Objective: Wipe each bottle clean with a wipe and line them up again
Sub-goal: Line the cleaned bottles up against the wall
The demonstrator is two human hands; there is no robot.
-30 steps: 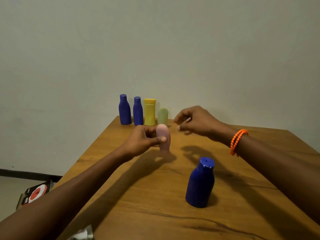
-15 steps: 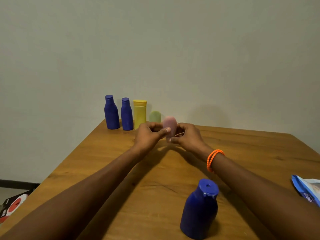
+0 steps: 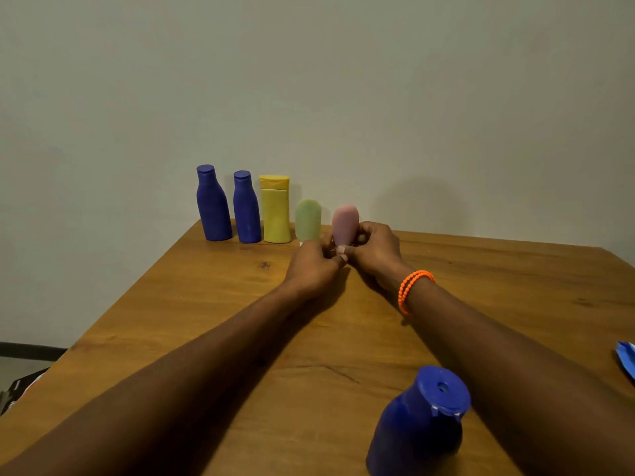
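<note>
Along the table's far edge stand two blue bottles (image 3: 213, 204) (image 3: 246, 208), a yellow bottle (image 3: 275, 209) and a small green bottle (image 3: 308, 219) in a row. Just right of the green one is a small pink bottle (image 3: 345, 223), upright. My left hand (image 3: 314, 266) and my right hand (image 3: 376, 250) both grip its lower part, fingertips meeting in front of it. Whether its base touches the table is hidden by my fingers. A bigger blue bottle (image 3: 417, 427) stands alone near the front, beside my right forearm. No wipe shows in either hand.
The wooden table (image 3: 178, 304) ends at a pale wall behind the bottle row. A blue packet (image 3: 627, 360) pokes in at the right edge. On the floor at lower left lies a black and red object (image 3: 19, 389).
My left hand carried the pink bottle away from me to the end of the row, next to the green bottle. My right hand came in and took hold of it too.
</note>
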